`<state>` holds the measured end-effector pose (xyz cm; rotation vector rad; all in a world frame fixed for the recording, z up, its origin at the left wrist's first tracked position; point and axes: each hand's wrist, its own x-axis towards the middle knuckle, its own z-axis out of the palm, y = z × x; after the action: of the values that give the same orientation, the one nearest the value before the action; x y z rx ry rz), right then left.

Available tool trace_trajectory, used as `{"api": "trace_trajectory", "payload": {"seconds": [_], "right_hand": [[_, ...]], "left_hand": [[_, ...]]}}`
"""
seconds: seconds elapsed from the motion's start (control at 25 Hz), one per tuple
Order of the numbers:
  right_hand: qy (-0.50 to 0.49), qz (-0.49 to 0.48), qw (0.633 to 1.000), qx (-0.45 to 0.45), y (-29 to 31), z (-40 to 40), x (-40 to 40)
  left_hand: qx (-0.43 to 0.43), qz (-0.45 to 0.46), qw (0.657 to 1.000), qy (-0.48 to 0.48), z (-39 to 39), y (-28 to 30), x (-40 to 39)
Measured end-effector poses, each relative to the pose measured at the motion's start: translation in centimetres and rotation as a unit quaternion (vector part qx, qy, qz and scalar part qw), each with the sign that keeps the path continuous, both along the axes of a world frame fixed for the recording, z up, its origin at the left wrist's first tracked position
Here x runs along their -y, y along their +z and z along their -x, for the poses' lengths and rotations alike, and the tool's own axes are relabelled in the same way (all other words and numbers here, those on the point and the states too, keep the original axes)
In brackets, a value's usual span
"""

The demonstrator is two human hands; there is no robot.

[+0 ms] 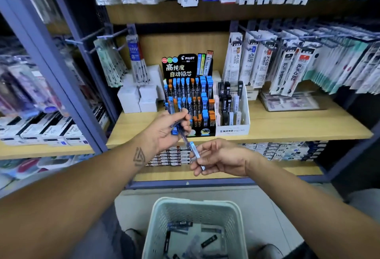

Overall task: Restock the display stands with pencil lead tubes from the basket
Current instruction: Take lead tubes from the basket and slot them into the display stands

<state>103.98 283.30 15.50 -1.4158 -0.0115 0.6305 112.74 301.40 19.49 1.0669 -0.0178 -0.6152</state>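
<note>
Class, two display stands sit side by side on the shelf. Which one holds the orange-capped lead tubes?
The black Pilot stand, left of the white Mono stand: only it shows orange and blue caps.

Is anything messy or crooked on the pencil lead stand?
Nothing looks broken or spilled. The black stand has some empty slots in its lower rows, and loose tubes lie jumbled in the basket.

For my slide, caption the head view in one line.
Left hand grips several lead tubes while right hand pinches one blue-capped tube before the Pilot stand; basket below.
</note>
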Motion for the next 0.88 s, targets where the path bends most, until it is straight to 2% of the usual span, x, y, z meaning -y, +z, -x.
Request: {"api": "trace_trajectory", "payload": {"seconds": [0.16,0.24,0.32,0.48,0.6,0.72,0.88], "right_hand": [[0.002,-0.007,1.0,0.0,1.9,-0.7,0.8],[-0.014,0.022,0.999,0.034,3.7,-1.8,1.2],[-0.07,0.076,0.99,0.092,6.2,-3.3,1.7],[-0.181,0.131,0.951,0.212,9.8,-6.8,2.0],[-0.217,0.2,0.91,0.29,10.3,-9.5,1.6],[-0.212,0.275,0.881,0.322,10.6,-11.7,0.6],[-0.144,0.38,0.854,0.325,11.7,-13.6,-0.5]], "left_hand": [[0.012,-0.034,0.999,-0.005,-1.6,2.9,0.4],[0.017,-0.037,0.999,0.005,-2.9,4.2,0.6],[0.025,-0.048,0.998,0.021,-4.2,5.4,0.8],[0.069,-0.121,0.988,0.059,-5.8,6.6,0.9],[0.081,-0.144,0.983,0.082,-7.0,6.6,0.6],[0.111,-0.18,0.973,0.087,-8.1,6.7,0.0],[0.119,-0.192,0.969,0.103,-9.1,7.1,-0.2]]}}
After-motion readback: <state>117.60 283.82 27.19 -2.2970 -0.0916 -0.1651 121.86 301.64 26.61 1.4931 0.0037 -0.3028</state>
